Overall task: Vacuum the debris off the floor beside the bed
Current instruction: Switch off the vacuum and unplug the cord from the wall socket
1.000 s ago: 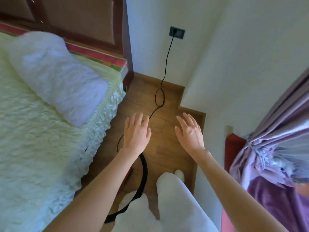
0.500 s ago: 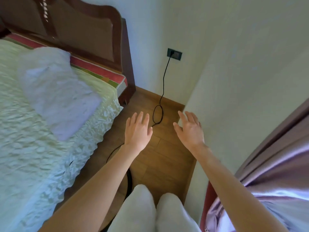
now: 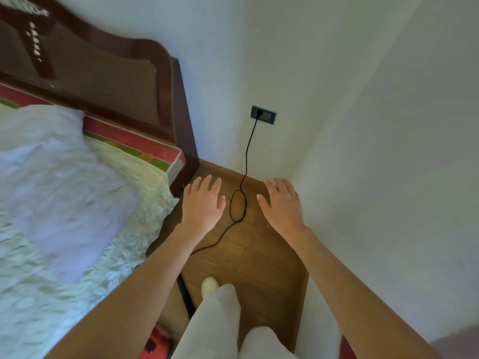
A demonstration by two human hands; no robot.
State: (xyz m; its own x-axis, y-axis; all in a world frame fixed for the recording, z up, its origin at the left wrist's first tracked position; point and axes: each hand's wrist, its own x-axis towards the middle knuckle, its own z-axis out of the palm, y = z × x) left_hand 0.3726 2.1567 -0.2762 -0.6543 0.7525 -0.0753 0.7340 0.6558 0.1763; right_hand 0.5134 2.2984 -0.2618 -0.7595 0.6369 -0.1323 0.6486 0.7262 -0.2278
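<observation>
Vacuum [image 3: 155, 344]: only a red body part w/ a dark switch-like patch shows at the near bottom edge, just right of the bed, mostly hidden by the left forearm. No brand or writing legible on it. A black hose [image 3: 185, 294] rises from that area along the floor [image 3: 259, 260] toward the near bed edge. Thin black cord [image 3: 238, 206] runs from behind the left arm, loops once between the hands, then climbs the far wall to a dark wall socket [image 3: 263, 114]; plug is seated.

Left hand [image 3: 203, 203]: grip open, fingers straight, palm down, holding nothing, above floor near the bed corner. Right hand [image 3: 281, 203]: same, fingers spread, nothing held, close to the right wall.

Floor: brown wood planks, a narrow strip bounded by bed [image 3: 64, 203] on left, wall [image 3: 388, 177] on right, far wall at the end. Debris not discernible; frame blurred. White-trousered legs [image 3: 215, 322] and a pale foot occupy the near part of the strip.

Bed: pale green textured cover, white pillow [image 3: 51, 182], dark wood headboard [image 3: 103, 81] w/ pale inlay marks, unreadable.
</observation>
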